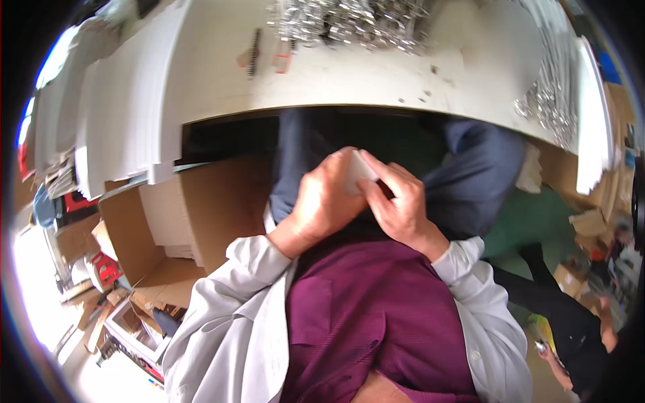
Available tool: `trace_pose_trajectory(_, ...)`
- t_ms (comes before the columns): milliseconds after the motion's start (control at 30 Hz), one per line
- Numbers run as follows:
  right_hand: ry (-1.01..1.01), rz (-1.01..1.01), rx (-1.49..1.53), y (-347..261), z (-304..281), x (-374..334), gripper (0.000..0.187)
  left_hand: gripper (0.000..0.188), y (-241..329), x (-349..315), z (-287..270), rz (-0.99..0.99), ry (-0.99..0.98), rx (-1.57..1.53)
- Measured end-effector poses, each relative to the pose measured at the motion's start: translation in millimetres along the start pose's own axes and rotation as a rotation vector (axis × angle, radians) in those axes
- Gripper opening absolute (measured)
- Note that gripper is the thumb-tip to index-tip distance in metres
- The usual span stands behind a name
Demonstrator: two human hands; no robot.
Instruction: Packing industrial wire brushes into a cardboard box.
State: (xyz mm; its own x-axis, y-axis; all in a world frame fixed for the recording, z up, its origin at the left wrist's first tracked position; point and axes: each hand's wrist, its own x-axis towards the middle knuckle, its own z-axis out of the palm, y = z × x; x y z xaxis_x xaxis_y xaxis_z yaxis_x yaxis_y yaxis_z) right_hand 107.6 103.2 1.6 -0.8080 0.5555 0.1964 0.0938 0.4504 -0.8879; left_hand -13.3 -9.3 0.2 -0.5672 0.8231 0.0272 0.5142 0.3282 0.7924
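Hands, left hand (322, 201) and right hand (403, 205), grip what seems a white card (357, 173) below table (349, 80), beside cardboard box (201, 221).

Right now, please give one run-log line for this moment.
left hand: holds white piece | right hand: holds same piece | place: over lap, below table

open brown cardboard box (201, 221) | left of lap | white sheets (168, 215) inside

White table (349, 80) w/ metal clip pile (349, 23), paper stacks (127, 101)
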Motion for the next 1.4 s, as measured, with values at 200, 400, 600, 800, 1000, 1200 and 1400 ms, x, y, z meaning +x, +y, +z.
trace_pose_trajectory(200,0.091,0.318,0.359,1,-7,0,0.031,0.060,13,2,-27,-0.022,-0.139,-0.136)
trace_pose_trajectory(400,0.063,0.285,0.447,-2,-30,42,0.033,0.030,-1,-22,-113,-0.304,-0.421,-0.279)
trace_pose_trajectory(600,0.267,-0.177,-0.190,5,-43,89,0.019,0.022,9,-16,-217,-0.055,0.172,0.458)
trace_pose_trajectory(800,0.297,-0.214,-0.333,35,-33,103,0.012,0.022,-66,19,-321,-0.166,0.487,0.806)
trace_pose_trajectory(1000,0.325,-0.270,-0.309,39,-28,103,0.008,0.020,-140,69,-379,-0.240,0.497,1.199)
trace_pose_trajectory(1200,0.324,-0.279,-0.323,42,-28,105,0.008,0.023,-156,67,-393,-0.153,0.591,1.395)
trace_pose_trajectory(1400,0.334,-0.260,-0.353,42,-27,105,0.008,0.053,-116,29,-326,0.032,0.769,0.779)
